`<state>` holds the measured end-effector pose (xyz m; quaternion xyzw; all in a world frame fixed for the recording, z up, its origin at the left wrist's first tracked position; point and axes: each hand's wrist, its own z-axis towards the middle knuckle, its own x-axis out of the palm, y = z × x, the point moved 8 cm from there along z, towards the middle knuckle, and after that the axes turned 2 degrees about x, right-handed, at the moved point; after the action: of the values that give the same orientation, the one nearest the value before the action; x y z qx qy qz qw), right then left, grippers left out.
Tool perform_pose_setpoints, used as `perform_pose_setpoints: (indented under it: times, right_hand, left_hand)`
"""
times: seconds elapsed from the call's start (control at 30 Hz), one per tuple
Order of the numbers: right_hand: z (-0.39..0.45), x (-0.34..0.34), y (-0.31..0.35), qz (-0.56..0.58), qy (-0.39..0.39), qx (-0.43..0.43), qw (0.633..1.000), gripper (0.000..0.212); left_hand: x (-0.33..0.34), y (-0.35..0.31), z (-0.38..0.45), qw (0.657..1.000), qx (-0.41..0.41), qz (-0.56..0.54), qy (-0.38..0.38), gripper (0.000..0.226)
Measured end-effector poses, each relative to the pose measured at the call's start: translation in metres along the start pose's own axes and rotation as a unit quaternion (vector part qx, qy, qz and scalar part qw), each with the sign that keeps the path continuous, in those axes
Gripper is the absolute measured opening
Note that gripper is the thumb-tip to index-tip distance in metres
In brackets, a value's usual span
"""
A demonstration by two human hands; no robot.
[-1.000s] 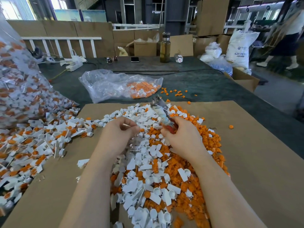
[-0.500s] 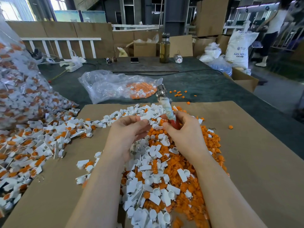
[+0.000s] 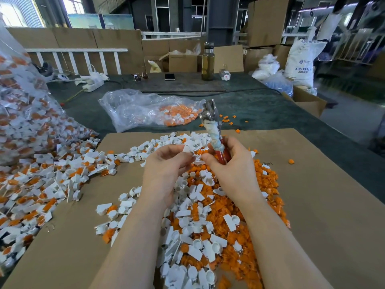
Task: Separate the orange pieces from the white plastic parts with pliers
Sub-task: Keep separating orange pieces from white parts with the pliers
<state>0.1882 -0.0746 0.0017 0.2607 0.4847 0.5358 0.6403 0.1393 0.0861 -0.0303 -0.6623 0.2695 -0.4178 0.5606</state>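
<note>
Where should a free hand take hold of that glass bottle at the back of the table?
Grip the glass bottle around its straight middle, coming from the near side. It stands upright, its front is unobstructed, and cardboard boxes crowd behind it.

The right hand (image 3: 233, 174) is tipping the pliers (image 3: 213, 126) from a lean toward the left into a nearly upright stand, their metal head now lifting farther over the dark table. The left hand (image 3: 166, 174) is coming up off the heap and closing toward the right, pinching a white plastic part (image 3: 188, 148) just beside the tool's wrapped handle.
</note>
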Motion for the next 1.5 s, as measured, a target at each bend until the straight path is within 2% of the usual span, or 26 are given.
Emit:
perform_pose_setpoints:
  times: [0.1,0.47,0.87,1.23,1.5]
  right_hand:
    - [0.000,0.002,-0.002,-0.011,0.001,-0.002,1.000,0.032]
    - [-0.001,-0.004,-0.001,-0.033,-0.047,-0.014,0.998,0.033]
    - [-0.001,-0.006,-0.002,-0.059,-0.061,-0.008,0.996,0.029]
    - [-0.001,-0.001,0.001,-0.094,-0.041,-0.026,0.994,0.034]
    - [-0.001,0.001,0.001,-0.065,-0.018,-0.013,0.998,0.033]
  left_hand:
    - [-0.002,-0.002,0.001,0.999,0.015,0.049,-0.015,0.013]
    - [0.008,-0.015,-0.007,0.992,0.064,0.105,0.001,0.014]
    - [0.016,-0.025,-0.011,0.963,0.141,0.229,0.008,0.021]
    - [0.013,-0.021,-0.009,0.966,0.139,0.217,-0.009,0.018]
    - [0.009,-0.017,-0.007,0.965,0.129,0.226,-0.044,0.015]
